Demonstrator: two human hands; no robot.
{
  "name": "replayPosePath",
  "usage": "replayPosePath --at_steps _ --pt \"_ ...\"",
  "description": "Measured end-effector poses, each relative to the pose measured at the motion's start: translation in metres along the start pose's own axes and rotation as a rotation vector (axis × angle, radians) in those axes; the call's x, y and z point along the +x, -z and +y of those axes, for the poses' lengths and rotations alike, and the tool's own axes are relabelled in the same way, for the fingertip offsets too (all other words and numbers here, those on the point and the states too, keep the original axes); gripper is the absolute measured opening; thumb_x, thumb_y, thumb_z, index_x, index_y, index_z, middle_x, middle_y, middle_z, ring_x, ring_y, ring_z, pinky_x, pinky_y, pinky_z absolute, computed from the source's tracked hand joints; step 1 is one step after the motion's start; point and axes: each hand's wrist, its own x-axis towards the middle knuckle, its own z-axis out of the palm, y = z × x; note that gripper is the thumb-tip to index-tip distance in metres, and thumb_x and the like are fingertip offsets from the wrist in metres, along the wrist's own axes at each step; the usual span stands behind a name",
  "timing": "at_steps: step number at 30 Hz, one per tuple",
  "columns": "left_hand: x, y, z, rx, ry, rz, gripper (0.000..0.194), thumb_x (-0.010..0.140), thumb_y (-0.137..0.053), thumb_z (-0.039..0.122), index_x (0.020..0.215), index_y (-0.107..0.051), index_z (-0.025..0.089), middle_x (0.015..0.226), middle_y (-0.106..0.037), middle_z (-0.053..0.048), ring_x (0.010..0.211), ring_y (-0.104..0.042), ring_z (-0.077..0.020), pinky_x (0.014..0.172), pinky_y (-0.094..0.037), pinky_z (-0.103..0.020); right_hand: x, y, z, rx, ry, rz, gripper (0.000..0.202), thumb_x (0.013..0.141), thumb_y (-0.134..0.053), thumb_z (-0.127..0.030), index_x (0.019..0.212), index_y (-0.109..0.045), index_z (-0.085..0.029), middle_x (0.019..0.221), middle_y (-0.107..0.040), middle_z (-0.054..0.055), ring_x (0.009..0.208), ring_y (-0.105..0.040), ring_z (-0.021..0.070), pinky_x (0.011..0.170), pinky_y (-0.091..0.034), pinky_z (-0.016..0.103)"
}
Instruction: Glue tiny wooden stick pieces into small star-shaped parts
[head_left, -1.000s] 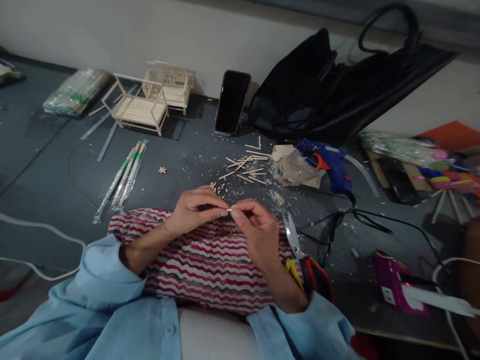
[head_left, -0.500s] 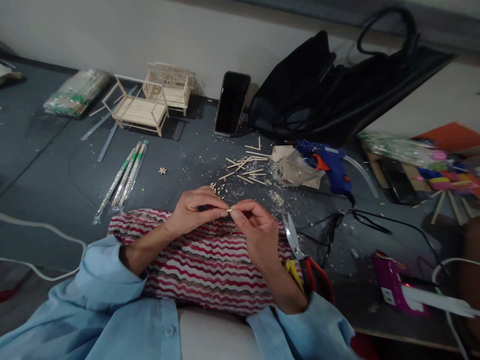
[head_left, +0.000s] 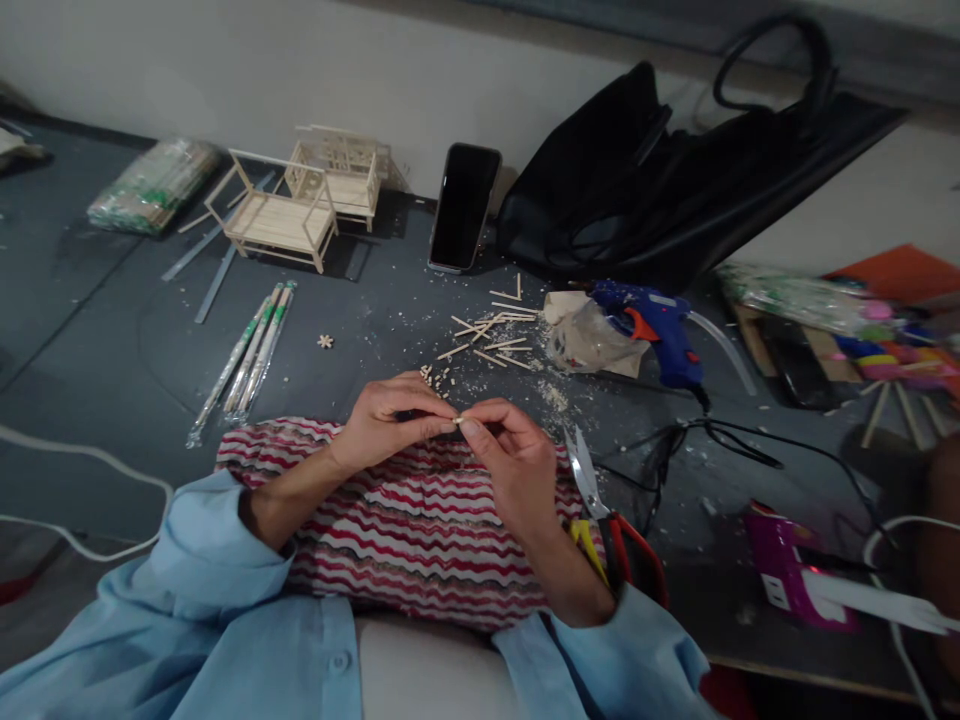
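Observation:
My left hand [head_left: 390, 420] and my right hand [head_left: 514, 450] meet fingertip to fingertip above a red-and-white striped cloth [head_left: 405, 540]. Pinched between them is a tiny pale wooden piece [head_left: 458, 421]; both thumbs and forefingers close on it, hiding most of its shape. Just beyond my fingers lie small cut stick bits [head_left: 435, 378]. Farther off, thin wooden sticks [head_left: 487, 330] are strewn amid sawdust and crumbs. A small flower-shaped wooden piece [head_left: 325, 342] rests to the left. Scissors [head_left: 589, 480] with red-and-black handles lie beside my right wrist, partly over yellow handles [head_left: 587, 548].
A blue glue gun [head_left: 664, 325] stands at the right, its black cord [head_left: 739, 445] trailing across the table. Miniature wooden chairs [head_left: 281, 220], a phone [head_left: 465, 208] and a black bag [head_left: 622, 190] line the wall. Wrapped stick packs [head_left: 244, 360] lie left; a purple box [head_left: 795, 570] sits right.

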Motion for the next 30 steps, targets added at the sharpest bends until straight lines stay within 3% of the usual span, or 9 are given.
replayPosePath --at_steps 10,14,21,26,30 --pt "-0.002 0.0 -0.003 -0.01 -0.032 0.002 0.011 0.078 -0.077 0.019 0.089 -0.079 0.022 0.074 -0.076 -0.004 0.068 -0.063 -0.0125 0.067 -0.05 -0.026 0.001 0.0 0.001 0.02 -0.002 -0.006 0.004 0.083 -0.069 -0.026 0.081 -0.069 -0.022 0.079 -0.067 -0.001 0.075 -0.061 0.0133 0.071 -0.049 0.026" --pt "-0.002 0.0 -0.002 -0.034 0.02 0.012 0.01 0.077 -0.078 0.023 0.087 -0.079 0.022 0.072 -0.074 -0.003 0.067 -0.062 -0.0126 0.065 -0.049 -0.026 0.0 0.0 0.001 0.009 -0.012 0.008 0.007 0.082 -0.07 -0.029 0.084 -0.07 -0.022 0.082 -0.068 0.001 0.077 -0.062 0.0147 0.072 -0.051 0.027" --pt "-0.004 0.0 0.0 -0.146 0.276 0.089 0.011 0.072 -0.082 0.029 0.08 -0.08 0.021 0.073 -0.073 -0.004 0.07 -0.063 -0.014 0.068 -0.049 -0.027 -0.002 0.002 0.002 -0.002 -0.007 0.04 0.014 0.084 -0.069 -0.034 0.092 -0.071 -0.023 0.087 -0.068 0.002 0.076 -0.061 0.0148 0.07 -0.051 0.028" --pt "-0.005 -0.007 -0.003 -0.529 0.598 0.283 0.023 0.06 -0.09 0.032 0.075 -0.078 0.02 0.073 -0.073 0.0 0.066 -0.062 -0.0107 0.066 -0.05 -0.024 -0.002 0.003 -0.003 -0.093 0.127 0.057 0.012 0.086 -0.068 -0.029 0.095 -0.071 -0.024 0.09 -0.065 0.001 0.079 -0.06 0.0147 0.071 -0.051 0.028" --pt "-0.005 -0.01 -0.004 -0.769 0.731 0.324 0.028 0.056 -0.092 0.034 0.075 -0.077 0.02 0.067 -0.071 0.003 0.063 -0.062 -0.0081 0.067 -0.051 -0.023 -0.005 0.004 -0.005 -0.262 0.268 0.014 0.024 0.088 -0.066 -0.026 0.111 -0.07 -0.027 0.098 -0.065 0.002 0.082 -0.06 0.0156 0.072 -0.051 0.029"
